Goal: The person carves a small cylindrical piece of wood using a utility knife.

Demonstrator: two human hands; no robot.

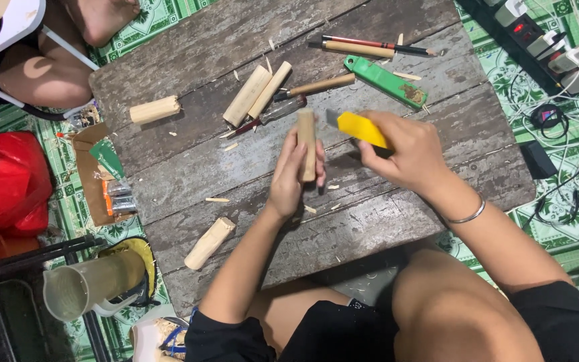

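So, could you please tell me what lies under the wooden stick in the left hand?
Under the wooden stick are grey boards with pale shavings; the left hand hides its lower end.

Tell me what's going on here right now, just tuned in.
A person sits at a low wooden board. The left hand holds a short wooden stick upright, and the right hand holds a yellow utility knife, blade near the stick's top. Shavings, more cut sticks and a green-handled tool lie on the board.
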